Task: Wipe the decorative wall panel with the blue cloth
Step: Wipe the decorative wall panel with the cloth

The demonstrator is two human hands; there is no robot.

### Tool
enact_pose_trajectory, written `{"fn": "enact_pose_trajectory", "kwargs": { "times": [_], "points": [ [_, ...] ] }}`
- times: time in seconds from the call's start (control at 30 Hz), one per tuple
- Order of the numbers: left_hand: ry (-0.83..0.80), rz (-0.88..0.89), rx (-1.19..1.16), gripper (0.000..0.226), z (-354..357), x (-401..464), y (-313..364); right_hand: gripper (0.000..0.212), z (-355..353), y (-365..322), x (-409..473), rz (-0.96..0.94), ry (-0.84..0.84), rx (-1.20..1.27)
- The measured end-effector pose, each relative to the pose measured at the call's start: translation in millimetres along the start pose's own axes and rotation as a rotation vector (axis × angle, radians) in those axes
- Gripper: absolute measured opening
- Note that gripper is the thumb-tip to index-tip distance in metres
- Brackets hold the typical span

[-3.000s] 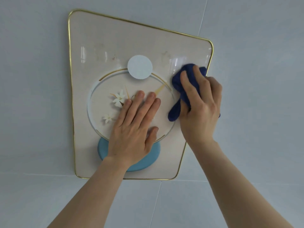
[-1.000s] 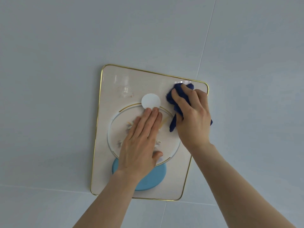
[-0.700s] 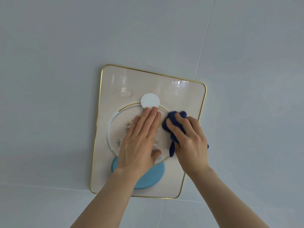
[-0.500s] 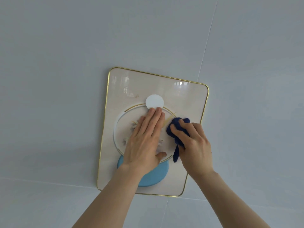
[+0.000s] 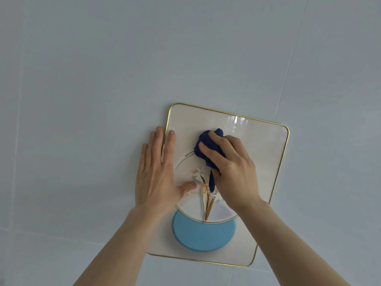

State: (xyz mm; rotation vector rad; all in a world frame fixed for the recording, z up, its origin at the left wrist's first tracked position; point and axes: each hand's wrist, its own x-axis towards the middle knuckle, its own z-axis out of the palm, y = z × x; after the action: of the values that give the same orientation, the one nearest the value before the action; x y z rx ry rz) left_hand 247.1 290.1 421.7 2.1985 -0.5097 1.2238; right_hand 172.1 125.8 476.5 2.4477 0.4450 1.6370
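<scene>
The decorative wall panel [image 5: 266, 153] is cream with a thin gold rim, a blue disc at its bottom and a ringed circle with white flowers in the middle. It hangs on the pale wall. My right hand [image 5: 233, 170] presses a bunched dark blue cloth [image 5: 206, 147] against the panel's upper middle, where the small white disc is now hidden. My left hand [image 5: 156, 172] lies flat with fingers spread over the panel's left rim, half on the wall, thumb on the ringed circle.
Pale grey-blue wall tiles [image 5: 103, 79] surround the panel, with grout lines running at the right and below. Nothing else is in view.
My right hand has carried the cloth from the panel's right side to its upper middle. My left hand has slid from the central circle to the left rim. The view has shifted.
</scene>
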Motion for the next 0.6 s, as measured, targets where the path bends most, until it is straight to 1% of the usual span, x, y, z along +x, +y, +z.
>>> {"fn": "enact_pose_trajectory", "kwargs": {
  "times": [0.1, 0.27, 0.4, 0.47, 0.53, 0.6],
  "points": [
    [0.0, -0.009, -0.034, 0.152, 5, 4, -6, 0.047, 11, -5, 11, -0.023, -0.014, -0.048],
    [0.051, -0.004, -0.093, 0.152, 14, 4, -13, 0.051, 30, -10, 18, -0.012, 0.111, -0.001],
    [0.075, 0.014, -0.085, 0.152, 16, 4, -16, 0.041, 41, -25, 49, -0.029, 0.163, 0.028],
    [0.081, 0.013, -0.082, 0.152, 16, 3, -16, 0.042, 43, -30, 58, -0.019, 0.184, 0.042],
    [0.087, 0.009, -0.075, 0.151, 17, 3, -17, 0.041, 45, -34, 51, -0.035, 0.162, 0.03],
    [0.099, 0.01, -0.081, 0.142, 19, 4, -17, 0.041, 46, -35, 29, -0.117, 0.077, -0.015]
  ]
}}
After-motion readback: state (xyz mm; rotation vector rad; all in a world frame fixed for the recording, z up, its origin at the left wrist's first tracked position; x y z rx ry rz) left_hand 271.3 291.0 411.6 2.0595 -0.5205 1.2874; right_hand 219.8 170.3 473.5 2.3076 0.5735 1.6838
